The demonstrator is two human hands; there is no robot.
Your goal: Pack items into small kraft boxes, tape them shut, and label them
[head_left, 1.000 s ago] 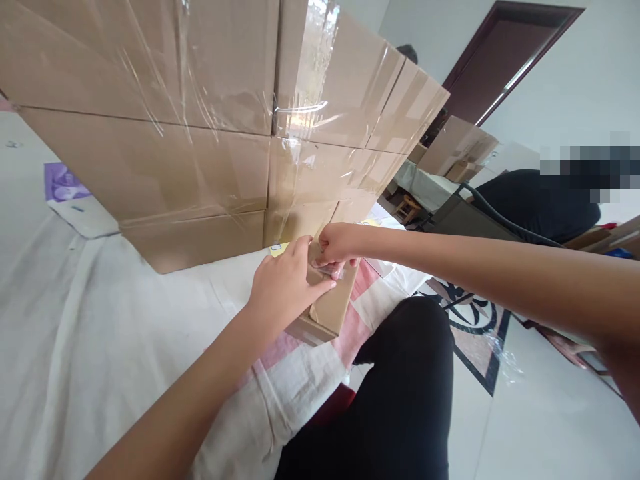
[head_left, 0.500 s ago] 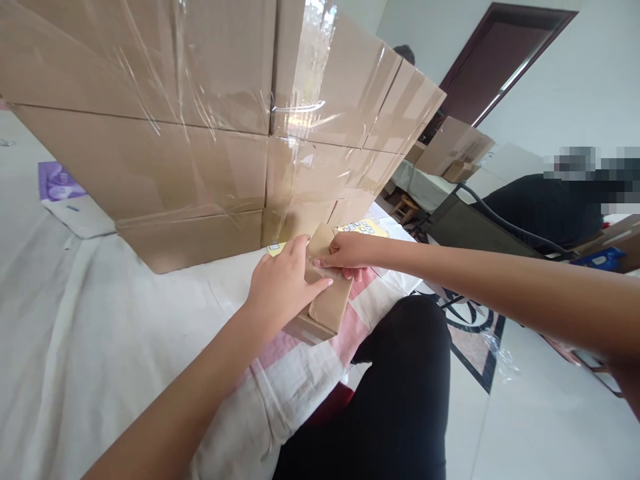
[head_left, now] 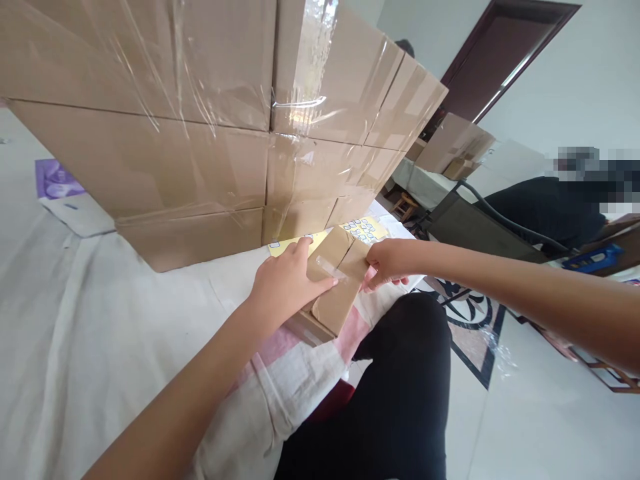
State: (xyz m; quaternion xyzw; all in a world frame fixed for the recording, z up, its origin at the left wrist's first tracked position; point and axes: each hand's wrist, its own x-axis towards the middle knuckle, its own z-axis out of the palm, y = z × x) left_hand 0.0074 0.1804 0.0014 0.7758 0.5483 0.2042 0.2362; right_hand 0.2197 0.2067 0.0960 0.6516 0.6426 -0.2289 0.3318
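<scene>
A small brown cardboard box [head_left: 345, 287] lies on the cloth-covered table, its two top flaps meeting along a seam. A short piece of clear tape [head_left: 327, 267] crosses that seam. My left hand [head_left: 287, 280] grips the box from the left, thumb on the top and fingers along the far left side. At the box's right edge is my right hand [head_left: 390, 261], its fingers curled and thumb tip against the edge. Whatever may be between those fingers is hidden. Yellow printed sheets [head_left: 367, 229] lie just behind the box.
Large brown cartons [head_left: 200, 160] wrapped in clear film stand stacked right behind the small box. A purple-and-white packet [head_left: 60, 183] lies at left on the white cloth [head_left: 150, 333]. To the right are a chair [head_left: 495, 223] and a seated person in black [head_left: 543, 207].
My right hand has slid from the top of the box to its right edge, uncovering the tape and seam. My left hand stays on the box.
</scene>
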